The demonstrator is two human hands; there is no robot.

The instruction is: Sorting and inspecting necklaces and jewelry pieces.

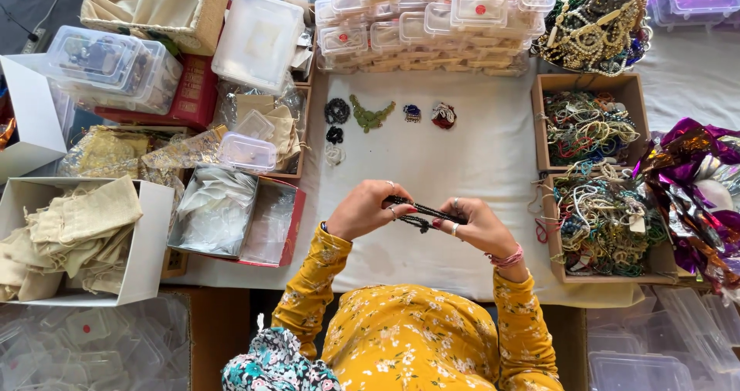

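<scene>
- Two hands are holding one dark bead strand point(422, 214) between them, just above the white cloth point(478, 152) on the counter, straight ahead of the person's yellow sleeves.
- Left hand point(362, 210) is pinching one end with fingers curled narrow; right hand point(474, 225) is gripping the other end, also closed, so the strand is running taut at a slight slant with a small loop hanging under its middle.
- Keeping the strand low over the cloth is a sound habit here, in my judgement: a slipped bead would be landing on fabric rather than rolling off.
- Even tension from both sides is likely mattering most; a hard pull from one hand could be straining the thread.
- Four small bead pieces point(370, 115) are lying in a row further up the cloth, well apart from the hands.
- Trays of mixed beads point(597, 221) are sitting just beside the right hand, so the wrist is needing room to avoid snagging them.
- Clear lidded boxes point(432, 21) are stacked at the far edge, and cloth pouches point(73, 233) are filling a white box to the left.
</scene>
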